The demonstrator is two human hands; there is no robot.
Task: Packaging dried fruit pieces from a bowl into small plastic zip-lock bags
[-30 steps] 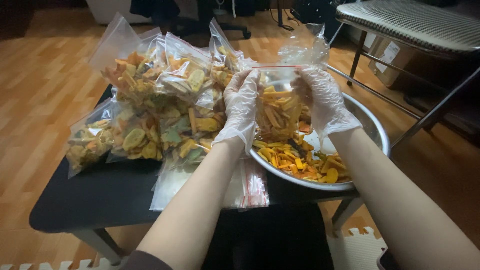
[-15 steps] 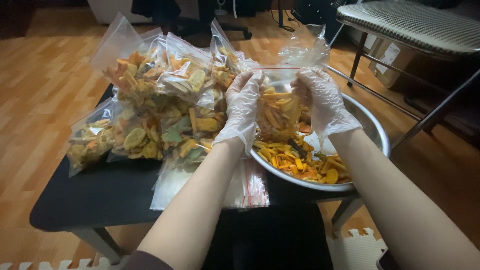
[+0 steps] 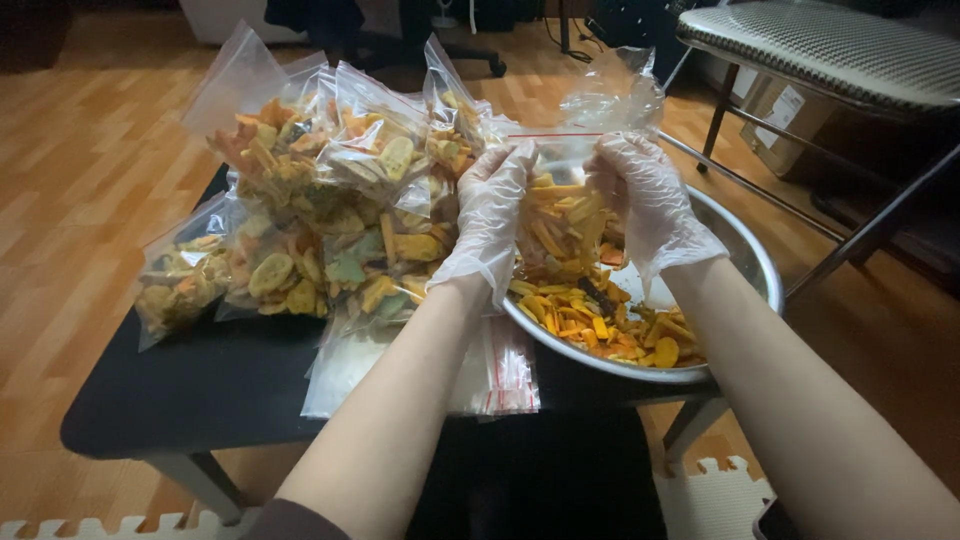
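plastic bag (image 3: 565, 215) between two gloved hands

**Thin clear gloves, bare forearms**

Both hands wear thin, see-through disposable gloves of crinkled plastic film. The left hand (image 3: 490, 225) sits near the middle of the frame, its glove loose and wrinkled, ending in a baggy cuff at the wrist. The right hand (image 3: 650, 205), just right of centre, has the same glove, flaring at the wrist. Both forearms are bare. A dark sleeve edge shows at the bottom left.
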